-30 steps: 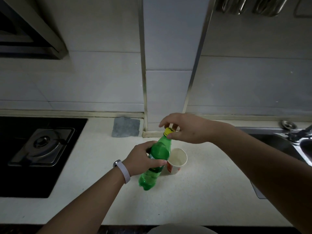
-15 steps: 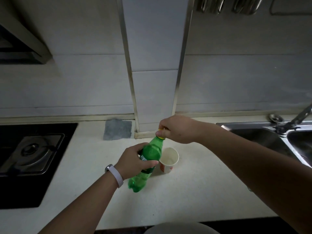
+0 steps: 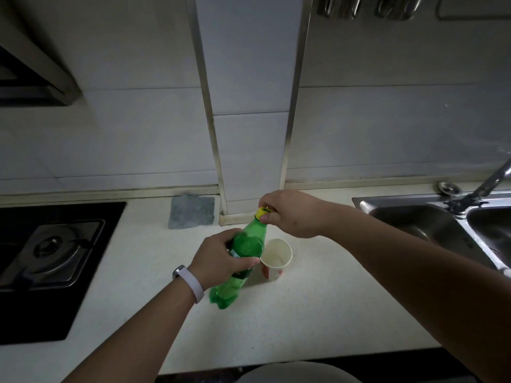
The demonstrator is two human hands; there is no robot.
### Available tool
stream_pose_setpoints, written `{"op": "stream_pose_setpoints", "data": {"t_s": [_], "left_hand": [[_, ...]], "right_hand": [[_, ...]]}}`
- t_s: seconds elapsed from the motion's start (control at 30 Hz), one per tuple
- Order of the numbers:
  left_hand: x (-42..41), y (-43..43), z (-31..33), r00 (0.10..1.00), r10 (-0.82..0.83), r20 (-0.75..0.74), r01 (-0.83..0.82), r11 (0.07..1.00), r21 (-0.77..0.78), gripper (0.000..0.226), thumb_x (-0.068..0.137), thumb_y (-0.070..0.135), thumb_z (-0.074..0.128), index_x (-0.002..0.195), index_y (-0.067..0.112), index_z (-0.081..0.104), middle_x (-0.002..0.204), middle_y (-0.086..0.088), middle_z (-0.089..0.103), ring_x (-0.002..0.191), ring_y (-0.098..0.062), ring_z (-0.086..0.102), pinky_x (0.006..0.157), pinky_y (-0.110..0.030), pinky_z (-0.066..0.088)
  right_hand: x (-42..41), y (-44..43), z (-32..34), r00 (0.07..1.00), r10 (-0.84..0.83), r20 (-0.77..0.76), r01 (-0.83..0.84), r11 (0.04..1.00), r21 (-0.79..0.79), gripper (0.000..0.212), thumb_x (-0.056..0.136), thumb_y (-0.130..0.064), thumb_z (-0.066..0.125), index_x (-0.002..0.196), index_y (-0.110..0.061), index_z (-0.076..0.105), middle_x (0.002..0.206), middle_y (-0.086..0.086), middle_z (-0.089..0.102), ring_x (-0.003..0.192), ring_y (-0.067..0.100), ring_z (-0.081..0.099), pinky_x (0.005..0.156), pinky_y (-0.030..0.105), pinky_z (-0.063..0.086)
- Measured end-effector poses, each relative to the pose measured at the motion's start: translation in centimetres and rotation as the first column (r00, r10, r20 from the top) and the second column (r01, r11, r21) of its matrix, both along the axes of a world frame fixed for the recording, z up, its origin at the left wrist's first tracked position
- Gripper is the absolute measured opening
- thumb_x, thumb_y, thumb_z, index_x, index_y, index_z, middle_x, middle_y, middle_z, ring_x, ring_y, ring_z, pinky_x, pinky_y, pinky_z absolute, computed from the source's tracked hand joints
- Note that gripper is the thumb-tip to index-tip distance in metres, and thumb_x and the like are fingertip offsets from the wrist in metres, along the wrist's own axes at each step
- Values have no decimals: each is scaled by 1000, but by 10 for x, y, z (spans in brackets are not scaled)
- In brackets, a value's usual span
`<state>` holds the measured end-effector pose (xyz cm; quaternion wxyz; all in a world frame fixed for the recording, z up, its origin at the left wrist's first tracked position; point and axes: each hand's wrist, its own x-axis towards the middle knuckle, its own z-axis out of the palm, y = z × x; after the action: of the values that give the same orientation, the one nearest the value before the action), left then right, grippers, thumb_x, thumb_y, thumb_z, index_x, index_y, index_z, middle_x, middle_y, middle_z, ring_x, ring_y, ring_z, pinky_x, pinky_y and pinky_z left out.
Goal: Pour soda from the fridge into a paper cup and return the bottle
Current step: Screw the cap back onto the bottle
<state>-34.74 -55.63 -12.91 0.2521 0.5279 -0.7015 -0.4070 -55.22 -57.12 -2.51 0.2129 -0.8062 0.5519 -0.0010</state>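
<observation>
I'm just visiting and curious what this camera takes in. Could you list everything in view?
Soda bottle: one, green, tilted, left of the cup.
Cap: one, yellow, on the bottle's neck.
Paper cup: one, white with red print, upright on the counter.
Cloth: one, grey, by the wall.
Gas hob: one, black, far left.
Sink: one, steel, far right, with tap.
Wristband: one, pale, left wrist.
Left hand: grips the bottle's middle.
Right hand: pinches the cap.
</observation>
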Motion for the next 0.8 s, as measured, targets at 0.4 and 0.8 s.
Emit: {"op": "stream_pose_setpoints", "data": {"t_s": [0.4,0.8], "left_hand": [[1,5,6,971,55,232,-35,995,-90,49,66,58,81,104,32,64,82,16,67,80,-11,64,74,-36,56],[19,-14,13,992,10,-130,-8,1000,19,79,47,56,87,118,28,67,104,9,74,98,-10,68,88,-38,58]], "right_hand": [[12,6,-25,986,-167,13,167,986,-23,35,102,-46,42,103,-14,54,92,4,58,81,19,54,66,32,40],[21,12,-19,855,-253,453,282,959,3,22,98,-46,50,108,-27,55,87,-12,59,82,9,60,71,27,48]]}}
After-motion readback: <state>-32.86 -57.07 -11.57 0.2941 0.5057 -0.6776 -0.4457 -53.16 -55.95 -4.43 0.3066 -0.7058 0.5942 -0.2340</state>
